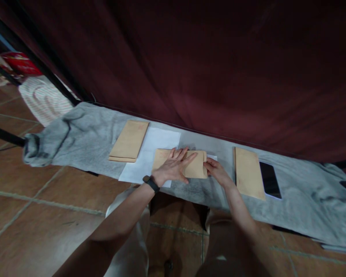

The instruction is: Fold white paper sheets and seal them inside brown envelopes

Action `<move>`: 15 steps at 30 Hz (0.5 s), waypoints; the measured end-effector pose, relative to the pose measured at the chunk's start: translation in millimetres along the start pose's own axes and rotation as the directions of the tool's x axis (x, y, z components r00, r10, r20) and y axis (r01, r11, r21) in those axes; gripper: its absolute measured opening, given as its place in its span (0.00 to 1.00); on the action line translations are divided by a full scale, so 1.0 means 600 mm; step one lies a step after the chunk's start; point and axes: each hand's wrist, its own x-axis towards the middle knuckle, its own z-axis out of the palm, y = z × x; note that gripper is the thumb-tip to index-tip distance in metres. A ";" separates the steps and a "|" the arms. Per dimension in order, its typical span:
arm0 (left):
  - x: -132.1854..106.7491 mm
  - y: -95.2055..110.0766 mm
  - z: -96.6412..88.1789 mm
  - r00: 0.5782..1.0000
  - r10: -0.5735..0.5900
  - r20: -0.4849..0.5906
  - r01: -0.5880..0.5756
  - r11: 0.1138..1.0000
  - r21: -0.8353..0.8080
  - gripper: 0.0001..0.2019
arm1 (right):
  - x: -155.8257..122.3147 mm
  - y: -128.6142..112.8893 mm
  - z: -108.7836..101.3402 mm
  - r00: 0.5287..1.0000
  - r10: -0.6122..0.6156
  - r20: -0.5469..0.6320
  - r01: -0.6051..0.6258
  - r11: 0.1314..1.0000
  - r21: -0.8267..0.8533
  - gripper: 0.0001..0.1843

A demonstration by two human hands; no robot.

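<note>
Frame centre: left hand (175, 166) (wearing a watch (151, 184)) is resting wide-spread on envelope (198, 164); right hand (217, 171) is pinching its end.

Bench (305, 192) draped in rumpled grey cloth (95, 140). Phone (270, 180), dark screen up, on right half of bench. Dark red curtain (204, 77) along far edge. Off far left corner: pale striped cloth (44, 98); red object (23, 63) beyond, details blurred. Black bar (5, 134) at left end. Brown tiled floor (83, 194), pale joints, below near edge.
</note>
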 end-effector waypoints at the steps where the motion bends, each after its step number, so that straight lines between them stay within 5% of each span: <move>1: 0.000 0.003 -0.001 1.000 -0.003 -0.014 0.003 1.000 0.007 0.64 | -0.001 -0.001 0.001 1.000 0.001 -0.007 -0.001 1.000 0.019 0.16; 15: 0.001 0.039 -0.029 0.981 0.033 -0.190 -0.011 0.994 0.112 0.57 | -0.006 -0.010 -0.001 1.000 -0.015 0.017 0.013 0.993 0.115 0.22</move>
